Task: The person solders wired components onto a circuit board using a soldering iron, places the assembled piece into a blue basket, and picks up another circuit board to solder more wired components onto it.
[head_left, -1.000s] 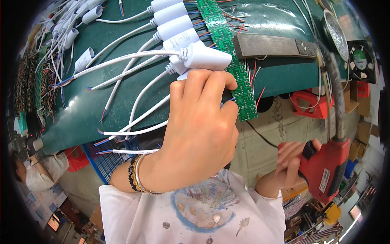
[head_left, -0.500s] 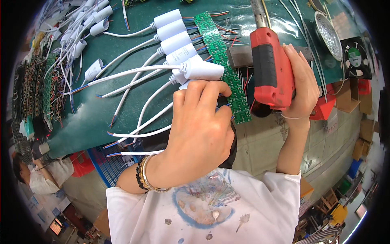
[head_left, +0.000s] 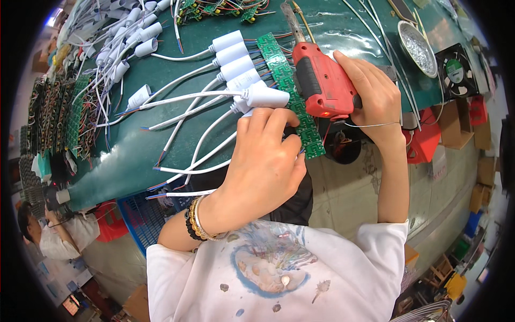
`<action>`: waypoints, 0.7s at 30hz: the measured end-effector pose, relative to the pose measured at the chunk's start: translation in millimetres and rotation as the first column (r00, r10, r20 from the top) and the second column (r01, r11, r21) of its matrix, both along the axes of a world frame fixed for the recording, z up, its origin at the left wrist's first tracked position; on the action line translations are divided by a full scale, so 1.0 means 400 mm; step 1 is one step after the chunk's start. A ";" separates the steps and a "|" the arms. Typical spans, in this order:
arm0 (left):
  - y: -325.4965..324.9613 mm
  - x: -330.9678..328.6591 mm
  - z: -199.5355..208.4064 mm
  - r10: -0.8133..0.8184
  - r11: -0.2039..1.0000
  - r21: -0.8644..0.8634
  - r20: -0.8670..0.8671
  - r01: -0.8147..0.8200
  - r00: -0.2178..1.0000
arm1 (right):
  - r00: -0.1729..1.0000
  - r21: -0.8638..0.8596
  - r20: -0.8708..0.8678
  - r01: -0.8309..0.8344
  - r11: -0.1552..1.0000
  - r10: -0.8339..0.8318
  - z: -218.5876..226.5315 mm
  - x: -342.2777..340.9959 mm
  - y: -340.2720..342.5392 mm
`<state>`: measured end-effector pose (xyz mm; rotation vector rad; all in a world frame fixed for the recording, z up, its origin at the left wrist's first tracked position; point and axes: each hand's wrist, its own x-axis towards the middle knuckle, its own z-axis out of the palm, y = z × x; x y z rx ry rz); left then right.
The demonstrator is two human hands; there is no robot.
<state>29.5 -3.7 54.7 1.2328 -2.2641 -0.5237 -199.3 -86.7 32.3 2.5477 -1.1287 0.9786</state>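
Note:
My left hand (head_left: 264, 160) is closed at the lower end of a long green circuit board strip (head_left: 291, 86). Its thumb and index finger pinch at the board's edge, where a bit of blue wire (head_left: 301, 152) shows; the rest of what they hold is hidden. Just above the knuckles lies a white lamp socket (head_left: 267, 97) with its white cable running left. More white sockets (head_left: 236, 65) stand in a row, their thin wires reaching the board. My right hand (head_left: 375, 95) grips a red and black soldering gun (head_left: 326, 80), its metal tip pointing up and away over the board's right side.
A tangled heap of white sockets (head_left: 140, 37) and rows of wired boards (head_left: 53, 115) lie at left. More boards (head_left: 214, 9) sit at the far edge. To the right are a metal dish (head_left: 417, 49), a black fan (head_left: 456, 72) and loose white cables (head_left: 382, 40). A person (head_left: 59, 231) works at lower left.
The soldering gun has moved left to the board and tilted, with its tip swinging left. My left hand keeps its pinch at the board's edge. The whole view has shifted a little.

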 end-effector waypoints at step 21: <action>0.052 0.139 -0.003 0.229 0.967 -0.072 -0.188 -0.246 0.955 | 0.898 -0.126 0.424 0.182 0.975 -0.113 -0.038 -0.016 -0.003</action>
